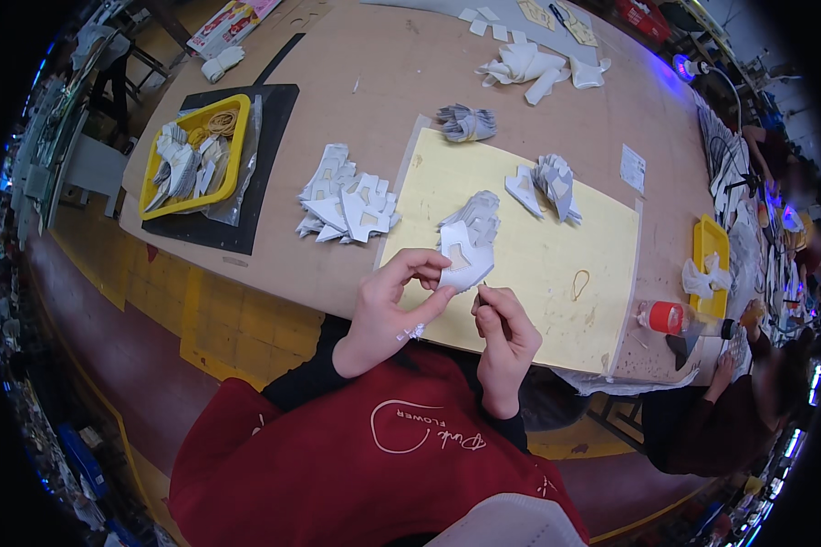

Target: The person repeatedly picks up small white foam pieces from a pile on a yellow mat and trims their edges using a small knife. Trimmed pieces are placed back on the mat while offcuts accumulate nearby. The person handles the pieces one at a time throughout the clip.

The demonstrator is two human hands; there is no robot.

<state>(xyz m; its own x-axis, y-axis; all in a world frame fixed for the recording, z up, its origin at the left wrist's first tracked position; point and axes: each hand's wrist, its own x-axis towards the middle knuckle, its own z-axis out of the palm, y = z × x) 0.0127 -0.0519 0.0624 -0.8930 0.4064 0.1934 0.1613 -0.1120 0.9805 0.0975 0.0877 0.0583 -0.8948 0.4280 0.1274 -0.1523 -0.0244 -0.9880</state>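
My left hand point(394, 305) pinches a white cut-out fabric piece point(463, 260) with a beige patch, holding it just above the near edge of the yellow mat point(556, 246). My right hand point(504, 330) is closed around a thin small tool whose tip meets the piece's lower edge. Right behind the held piece lies a small stack of the same white pieces point(477, 214) on the mat. A larger loose pile of white pieces point(348, 196) lies on the table to the left of the mat.
A yellow tray point(233, 155) with white pieces and rubber bands sits on a black mat at left. More piles point(549, 182) and a bundle point(466, 122) lie farther back. A rubber band point(580, 283), a red-capped bottle point(675, 317) and another person's sleeve point(702, 419) are at right.
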